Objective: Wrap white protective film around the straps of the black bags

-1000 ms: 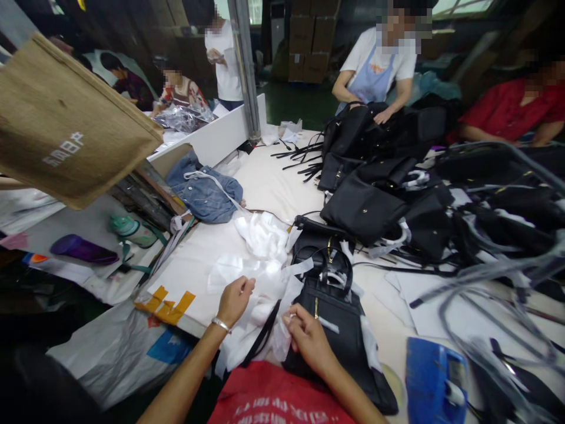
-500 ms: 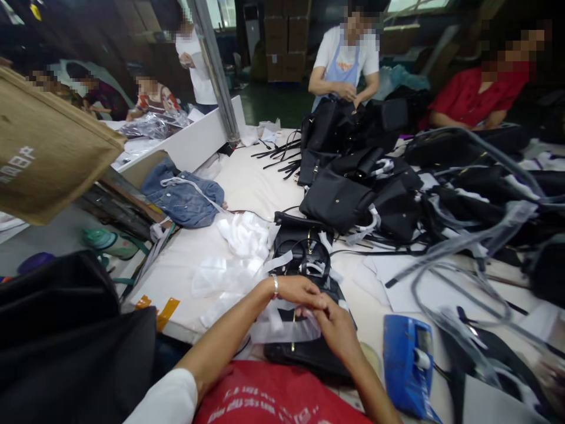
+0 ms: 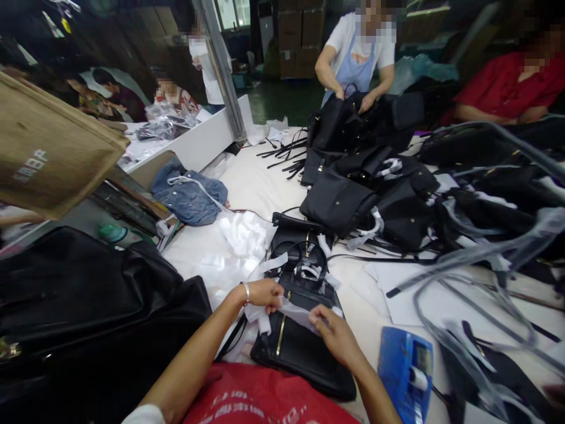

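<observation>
Head view: one small black leather handbag with a gold zip [image 3: 300,344] lies at the near edge of the white counter [image 3: 260,188]. Two hands work over it: the left hand [image 3: 263,293], wrist bent inward, and the right hand [image 3: 336,337] each pinch one sheet of thin white wrapping paper [image 3: 295,313] stretched across the handbag's top. Right of the handbag sits one blue tape dispenser [image 3: 404,374]. White lettering on a tan jute bag [image 3: 53,153], far left of the handbag, is unreadable.
</observation>
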`<state>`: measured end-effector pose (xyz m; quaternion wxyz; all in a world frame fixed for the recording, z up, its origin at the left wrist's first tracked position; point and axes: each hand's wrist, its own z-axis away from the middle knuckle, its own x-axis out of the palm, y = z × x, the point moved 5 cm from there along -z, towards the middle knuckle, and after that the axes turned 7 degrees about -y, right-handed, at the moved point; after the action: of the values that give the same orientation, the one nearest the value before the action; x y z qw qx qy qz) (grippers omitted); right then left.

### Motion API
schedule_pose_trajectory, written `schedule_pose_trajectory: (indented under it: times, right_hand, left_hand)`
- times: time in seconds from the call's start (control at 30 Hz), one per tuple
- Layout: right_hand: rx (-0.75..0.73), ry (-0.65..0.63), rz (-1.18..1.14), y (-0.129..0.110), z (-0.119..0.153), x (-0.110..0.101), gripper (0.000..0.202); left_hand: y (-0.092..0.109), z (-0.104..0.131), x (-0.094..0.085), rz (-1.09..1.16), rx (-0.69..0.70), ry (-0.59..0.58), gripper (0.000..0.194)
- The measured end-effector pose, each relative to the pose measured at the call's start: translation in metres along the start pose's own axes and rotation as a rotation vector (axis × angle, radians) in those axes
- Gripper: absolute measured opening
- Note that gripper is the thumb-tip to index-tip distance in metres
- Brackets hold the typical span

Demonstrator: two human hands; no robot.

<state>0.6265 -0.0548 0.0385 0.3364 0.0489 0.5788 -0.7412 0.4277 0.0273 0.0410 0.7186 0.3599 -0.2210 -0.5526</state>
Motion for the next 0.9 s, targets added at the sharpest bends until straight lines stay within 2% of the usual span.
schedule_pose_trajectory:
  times: [0.07, 0.1, 0.17, 0.23, 0.3, 0.37, 0.47, 0.53, 0.67, 0.8, 0.9]
  right_hand:
    - [0.026, 0.076, -0.042, 0.007, -0.002, -0.012, 0.034]
    - [0.031, 0.086, -0.051, 0.009, -0.004, -0.016, 0.036]
    - [0.002, 0.024, -0.044, 0.009, -0.008, -0.017, 0.036]
    - [-0.046, -0.094, -0.021, 0.008, -0.014, -0.013, 0.034]
    - [-0.076, -0.172, -0.006, 0.010, -0.019, -0.013, 0.033]
    - [-0.070, -0.180, -0.001, 0.015, -0.022, -0.018, 0.033]
    - [-0.037, -0.153, 0.006, 0.022, -0.020, -0.030, 0.032]
    - [-0.009, -0.121, 0.003, 0.023, -0.019, -0.038, 0.032]
    - [0.012, -0.069, -0.020, 0.025, -0.023, -0.045, 0.032]
    - [-0.019, -0.087, 0.001, 0.047, -0.025, -0.038, 0.034]
    - [-0.115, -0.168, 0.054, 0.081, -0.053, -0.018, 0.028]
  left_hand:
    - [0.010, -0.010, 0.004, -0.017, 0.019, 0.045, 0.011]
    - [0.016, -0.016, 0.007, -0.022, 0.048, 0.076, 0.017]
    - [0.027, -0.031, 0.015, -0.011, 0.160, 0.141, 0.044]
    - [0.031, -0.049, 0.025, 0.072, 0.194, 0.098, 0.056]
    - [0.027, -0.065, 0.034, 0.141, 0.147, 0.018, 0.043]
    - [0.021, -0.073, 0.039, 0.180, 0.085, -0.015, 0.027]
    - [0.017, -0.067, 0.039, 0.238, 0.059, 0.057, 0.018]
    - [0.015, -0.057, 0.037, 0.290, 0.075, 0.106, 0.019]
    - [0.002, -0.042, 0.033, 0.371, 0.082, 0.132, 0.024]
    - [-0.016, -0.026, 0.044, 0.432, 0.071, 0.222, 0.020]
    - [-0.034, -0.019, 0.052, 0.509, 0.081, 0.298, 0.020]
